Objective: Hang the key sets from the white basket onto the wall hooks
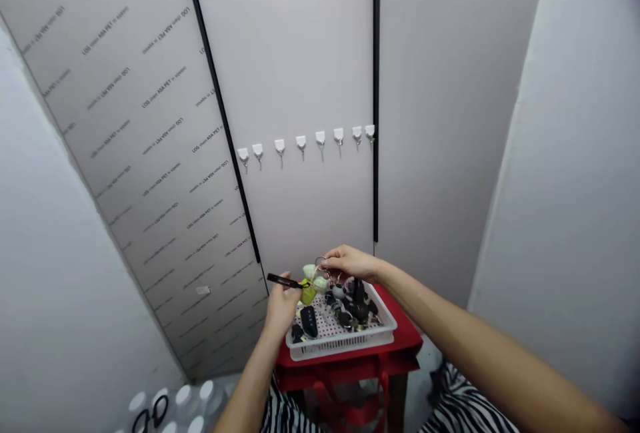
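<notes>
A white perforated basket of several dark key fobs and keychains stands on a red stool. My left hand is closed on a black strap-like tag that sticks out to the left, with a yellow-green tag beside its fingers. My right hand hovers over the basket's far side, fingers pinched on a metal key ring with pale green charms hanging from it. A row of several white wall hooks sits on the panel above; all look bare.
Grey wall panels close in on the left, back and right, split by black strips. White bottle caps and a black ring lie at the lower left. Zebra-striped fabric shows below the stool.
</notes>
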`<state>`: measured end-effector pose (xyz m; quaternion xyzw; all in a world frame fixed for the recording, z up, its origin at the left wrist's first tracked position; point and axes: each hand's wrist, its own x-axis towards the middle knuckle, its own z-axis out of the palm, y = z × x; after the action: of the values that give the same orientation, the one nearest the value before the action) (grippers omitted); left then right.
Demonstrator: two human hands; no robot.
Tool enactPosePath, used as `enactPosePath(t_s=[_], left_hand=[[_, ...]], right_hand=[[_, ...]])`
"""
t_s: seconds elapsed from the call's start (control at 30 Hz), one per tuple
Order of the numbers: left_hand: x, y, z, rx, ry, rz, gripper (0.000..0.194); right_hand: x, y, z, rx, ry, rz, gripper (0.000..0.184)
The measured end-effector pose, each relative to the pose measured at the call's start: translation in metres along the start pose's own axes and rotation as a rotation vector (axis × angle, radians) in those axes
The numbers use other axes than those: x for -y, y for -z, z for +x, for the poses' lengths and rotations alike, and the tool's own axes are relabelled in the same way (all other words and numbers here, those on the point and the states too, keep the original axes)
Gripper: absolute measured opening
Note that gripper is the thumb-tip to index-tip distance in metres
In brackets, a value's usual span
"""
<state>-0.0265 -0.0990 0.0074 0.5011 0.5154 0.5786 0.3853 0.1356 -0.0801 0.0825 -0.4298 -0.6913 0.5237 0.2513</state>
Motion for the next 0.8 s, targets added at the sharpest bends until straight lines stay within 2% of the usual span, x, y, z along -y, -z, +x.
enactPosePath(t_s=[0.03,0.1,0.2,0.3,0.37,0.47,0.57,0.67,0.8], left_hand=[[-0.001,-0.004,-0.001,0.007,-0.092,0.05,0.034],[-0.007,-0.014,-0.002,0.105,-0.216,0.07,0.038],[-0.02,-0.026,-0.002,0.258,-0.235,0.055,0.044],[-0.028,-0.031,0.002,0.27,-0.245,0.141,0.054],[-0.029,-0.031,0.007,0.269,-0.252,0.199,0.055],[-0.026,-0.029,0.017,0.265,-0.16,0.169,0.036],[-0.022,-0.024,0.026,0.221,-0.021,0.046,0.017],[-0.024,-0.019,0.03,0.226,0.074,-0.077,0.025],[-0.036,-0.015,0.031,0.32,0.059,-0.118,0.033]], right_hand=[[-0.001,-0.001,0.005,0.0,-0.01,0.005,0.019],[-0.003,-0.002,0.013,0.019,-0.029,0.005,0.018],[-0.004,-0.003,0.02,0.06,-0.021,0.043,0.013],[-0.004,-0.005,0.023,0.041,-0.022,0.146,0.002],[-0.003,-0.007,0.024,0.0,-0.035,0.191,0.006],[0.0,-0.007,0.023,-0.008,-0.038,0.228,0.009],[0.007,-0.001,0.016,-0.031,0.041,0.303,0.003],[0.015,0.006,0.012,-0.089,0.181,0.293,0.015],[0.019,0.001,0.021,-0.167,0.296,0.029,0.044]])
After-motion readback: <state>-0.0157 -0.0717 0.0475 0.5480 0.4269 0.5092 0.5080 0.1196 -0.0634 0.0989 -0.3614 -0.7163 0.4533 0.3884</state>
